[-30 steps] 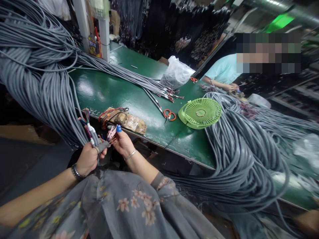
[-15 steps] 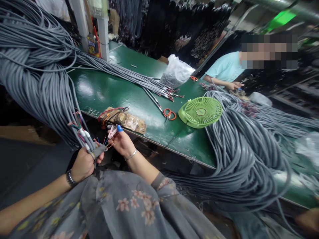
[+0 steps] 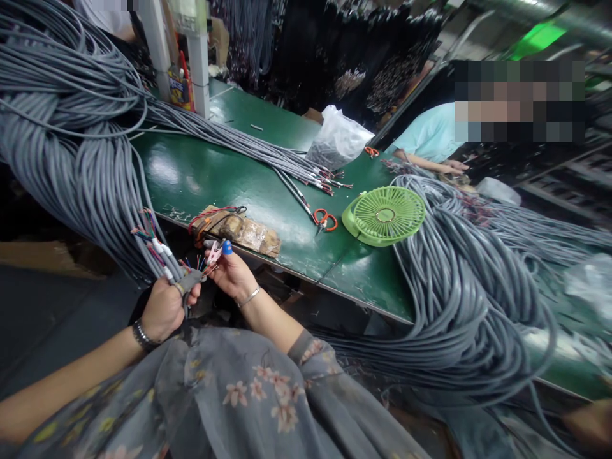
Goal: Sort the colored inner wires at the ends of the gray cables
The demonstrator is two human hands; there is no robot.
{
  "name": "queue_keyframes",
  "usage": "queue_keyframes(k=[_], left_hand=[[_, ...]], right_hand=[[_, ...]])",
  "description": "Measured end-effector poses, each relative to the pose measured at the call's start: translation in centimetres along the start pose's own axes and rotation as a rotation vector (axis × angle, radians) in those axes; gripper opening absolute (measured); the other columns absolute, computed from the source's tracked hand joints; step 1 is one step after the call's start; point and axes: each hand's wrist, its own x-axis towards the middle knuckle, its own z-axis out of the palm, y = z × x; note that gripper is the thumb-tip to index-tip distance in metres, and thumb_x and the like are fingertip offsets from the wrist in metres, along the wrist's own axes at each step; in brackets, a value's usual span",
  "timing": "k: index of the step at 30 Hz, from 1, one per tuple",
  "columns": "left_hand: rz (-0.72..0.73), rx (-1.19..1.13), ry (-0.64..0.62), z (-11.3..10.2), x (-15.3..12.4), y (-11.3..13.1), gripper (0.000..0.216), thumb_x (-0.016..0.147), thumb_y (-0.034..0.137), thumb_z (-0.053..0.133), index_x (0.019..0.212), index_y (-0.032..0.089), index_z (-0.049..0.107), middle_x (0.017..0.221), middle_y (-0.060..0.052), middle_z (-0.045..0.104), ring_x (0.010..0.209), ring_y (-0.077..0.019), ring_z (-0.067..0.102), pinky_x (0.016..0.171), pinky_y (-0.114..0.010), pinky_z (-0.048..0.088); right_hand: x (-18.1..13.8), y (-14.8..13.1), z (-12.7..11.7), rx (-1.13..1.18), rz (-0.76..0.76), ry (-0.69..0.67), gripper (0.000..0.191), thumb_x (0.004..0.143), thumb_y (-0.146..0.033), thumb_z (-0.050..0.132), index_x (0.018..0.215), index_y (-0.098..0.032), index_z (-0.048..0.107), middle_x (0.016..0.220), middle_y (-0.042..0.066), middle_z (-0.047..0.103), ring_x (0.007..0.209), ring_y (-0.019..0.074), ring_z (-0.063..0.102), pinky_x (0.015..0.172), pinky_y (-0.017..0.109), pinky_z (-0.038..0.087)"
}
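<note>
My left hand (image 3: 165,307) is closed around a few grey cables (image 3: 176,273). Their stripped ends fan out into thin coloured wires (image 3: 149,228), with white bands below some of them. A loose grey flap of cable jacket (image 3: 190,280) sticks out beside my left thumb. In my right hand (image 3: 234,275), a small pale pink tool (image 3: 215,254) with a clip-like shape is pinched between the fingers; its exact kind is unclear. A blue finger cover (image 3: 227,247) sits on one fingertip. The right fingers are right at the bare wires of the cable in my left hand.
A taped cardboard piece (image 3: 248,234) with red wires lies on the green table's (image 3: 287,261) near edge. Beyond are orange-handled scissors (image 3: 325,220), a green fan (image 3: 386,215) and a plastic bag (image 3: 339,137). Grey cable bundles (image 3: 478,306) hang right and left (image 3: 90,159). A co-worker (image 3: 425,134) sits opposite.
My right hand has moved slightly left, closer to the wires. The left hand and its cables have shifted a little. The co-worker opposite leans lower, and part of another person shows at top left.
</note>
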Motion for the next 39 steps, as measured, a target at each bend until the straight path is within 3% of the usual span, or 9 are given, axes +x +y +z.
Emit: queue_keyframes(k=[4,12,17,20,23,27,29,34,39], left_hand=[[-0.011,0.004,-0.004,-0.2,0.3,-0.6,0.028,0.044,0.029,0.083,0.057,0.02,0.06,0.043,0.006,0.056,0.039,-0.0082,0.047,0.037,-0.018,0.033],[0.002,-0.005,-0.017,-0.5,-0.4,-0.3,0.029,0.044,0.03,0.083,0.058,0.019,0.06,0.042,0.005,0.057,0.039,-0.0081,0.046,0.037,-0.019,0.032],[0.004,-0.014,-0.009,-0.8,-1.0,-0.1,0.031,0.044,0.03,0.084,0.061,0.019,0.061,0.043,0.005,0.06,0.04,-0.0087,0.049,0.038,-0.019,0.033],[0.014,-0.013,-0.001,-0.8,-1.0,0.1,0.031,0.045,0.03,0.084,0.062,0.019,0.061,0.045,0.004,0.061,0.04,-0.0088,0.05,0.038,-0.019,0.034],[0.032,-0.01,0.005,-0.5,-0.9,0.1,0.029,0.046,0.031,0.083,0.062,0.019,0.062,0.045,0.004,0.062,0.04,-0.009,0.05,0.038,-0.02,0.035],[0.039,0.011,-0.003,-0.3,-0.6,-0.1,0.028,0.047,0.033,0.083,0.061,0.019,0.063,0.044,0.004,0.061,0.04,-0.0093,0.05,0.039,-0.021,0.036],[0.042,0.018,-0.013,-0.4,-0.5,-0.3,0.027,0.048,0.033,0.083,0.06,0.019,0.064,0.045,0.004,0.061,0.041,-0.0096,0.05,0.04,-0.021,0.036],[0.056,0.011,-0.016,-0.5,-0.2,-0.6,0.03,0.048,0.032,0.087,0.057,0.019,0.062,0.046,0.003,0.061,0.043,-0.0099,0.051,0.041,-0.021,0.037],[0.044,0.0,0.0,-0.4,-0.2,-0.4,0.032,0.045,0.032,0.089,0.057,0.019,0.062,0.046,0.003,0.06,0.044,-0.01,0.051,0.041,-0.021,0.037]], right_hand=[[0.1,0.2,0.4,0.06,-0.007,0.039,0.033,0.093,-0.048,0.07,0.081,-0.018,0.068,0.07,0.001,0.07,0.062,0.0118,0.06,0.06,0.023,0.052],[-0.5,0.1,0.0,0.087,0.062,0.008,0.048,0.097,-0.064,0.052,0.086,-0.019,0.067,0.078,0.002,0.072,0.063,0.0134,0.06,0.061,0.025,0.053],[-0.8,-0.6,-0.1,0.037,0.055,0.0,0.032,0.098,-0.047,0.061,0.086,-0.018,0.068,0.079,0.003,0.073,0.066,0.0136,0.061,0.062,0.024,0.051],[-0.9,-0.7,0.1,-0.011,0.017,0.014,0.029,0.096,-0.044,0.064,0.085,-0.019,0.07,0.074,0.001,0.071,0.063,0.0126,0.06,0.058,0.022,0.05],[-0.9,-0.3,0.0,-0.088,-0.05,0.026,0.035,0.093,-0.053,0.066,0.082,-0.02,0.07,0.07,0.001,0.069,0.06,0.0124,0.059,0.057,0.023,0.051],[-0.5,0.7,-0.7,-0.285,-0.311,0.155,0.042,0.091,-0.059,0.065,0.071,-0.021,0.068,0.065,0.0,0.066,0.063,0.0141,0.058,0.065,0.026,0.051],[-0.3,1.0,-0.9,-0.34,-0.365,0.174,0.047,0.09,-0.062,0.064,0.067,-0.022,0.066,0.063,0.001,0.065,0.066,0.0157,0.06,0.067,0.027,0.052],[-0.2,0.5,0.0,-0.163,-0.123,0.025,0.05,0.088,-0.069,0.064,0.078,-0.02,0.069,0.071,0.003,0.071,0.066,0.0157,0.063,0.065,0.029,0.055],[-0.3,0.2,1.1,0.03,-0.055,0.107,0.038,0.092,-0.053,0.069,0.077,-0.018,0.068,0.068,0.001,0.07,0.06,0.0122,0.06,0.061,0.023,0.052]])
